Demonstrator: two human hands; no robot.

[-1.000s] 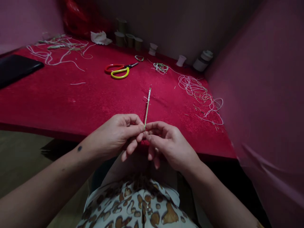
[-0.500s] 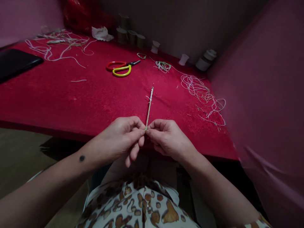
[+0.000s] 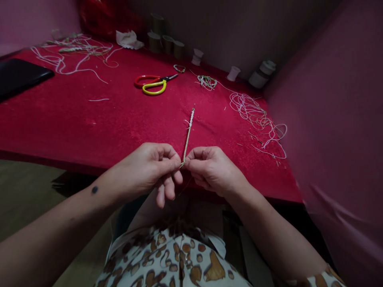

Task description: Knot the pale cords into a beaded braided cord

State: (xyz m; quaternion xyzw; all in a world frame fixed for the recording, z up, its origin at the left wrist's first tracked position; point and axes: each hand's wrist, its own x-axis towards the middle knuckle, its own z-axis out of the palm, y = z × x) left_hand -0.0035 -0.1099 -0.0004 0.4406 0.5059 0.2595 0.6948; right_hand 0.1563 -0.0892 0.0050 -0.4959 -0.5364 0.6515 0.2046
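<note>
Left hand (image 3: 154, 167), right hand (image 3: 211, 169) pinching strands at near end of green-white cord (image 3: 187, 139), stretched over red counter (image 3: 119, 123). Apparently knotting; tightening calls for even tension.

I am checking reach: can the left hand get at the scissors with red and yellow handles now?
Probably yes, if the left hand lets go of the thin green and white cord: nothing seems to stand between this hand and the scissors on the red tabletop.
</note>
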